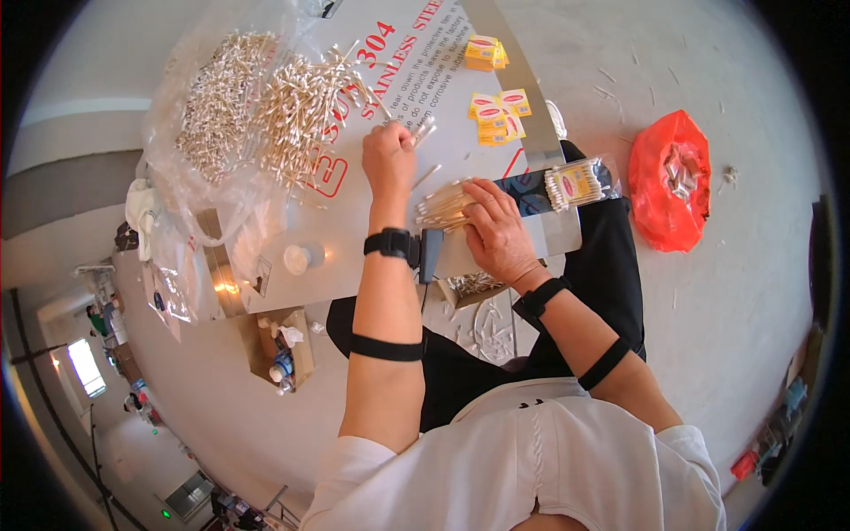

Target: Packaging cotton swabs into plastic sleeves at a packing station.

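My left hand (390, 161) is closed on a few cotton swabs (427, 130) whose white tips stick out past the fingers. Lower on the table, my right hand (498, 232) presses over a bundle of cotton swabs (440, 209) with its fingers curled on them. A loose swab (427, 176) lies between the two hands. Beside my right hand, a clear packet of swabs with a yellow card (577, 184) rests on a dark, flat surface (528, 191). To the left of my left hand spreads a large heap of loose swabs (301, 115).
A clear plastic bag (221, 106) of swabs lies at the far left. Yellow cards (500, 115) and a yellow stack (484, 53) sit near the table's right edge. A small white round container (298, 258) stands front left. A red bag (670, 181) and cardboard boxes (301, 347) are on the floor.
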The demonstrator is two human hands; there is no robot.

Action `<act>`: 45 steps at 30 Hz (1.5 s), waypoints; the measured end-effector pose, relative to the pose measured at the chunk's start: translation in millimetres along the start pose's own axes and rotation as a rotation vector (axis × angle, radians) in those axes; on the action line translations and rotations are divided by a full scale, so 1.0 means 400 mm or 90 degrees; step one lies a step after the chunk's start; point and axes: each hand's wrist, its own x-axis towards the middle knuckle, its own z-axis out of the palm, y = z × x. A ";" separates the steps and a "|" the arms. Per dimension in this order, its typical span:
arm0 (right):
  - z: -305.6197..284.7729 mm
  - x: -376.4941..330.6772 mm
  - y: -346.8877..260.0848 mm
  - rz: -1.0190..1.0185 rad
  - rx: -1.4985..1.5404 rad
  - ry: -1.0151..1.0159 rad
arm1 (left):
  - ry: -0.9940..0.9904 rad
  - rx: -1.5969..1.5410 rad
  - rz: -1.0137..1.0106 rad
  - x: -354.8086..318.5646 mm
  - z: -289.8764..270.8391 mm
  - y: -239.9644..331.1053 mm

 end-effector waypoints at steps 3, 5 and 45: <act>-0.004 -0.009 0.015 0.007 0.005 0.017 | -0.102 -0.041 0.040 -0.046 -0.030 0.010; -0.005 -0.008 0.013 0.008 0.000 0.013 | -0.191 -0.064 0.044 -0.040 -0.053 0.000; 0.001 -0.020 0.020 0.030 0.081 0.094 | -0.097 0.106 0.124 -0.361 -0.029 0.117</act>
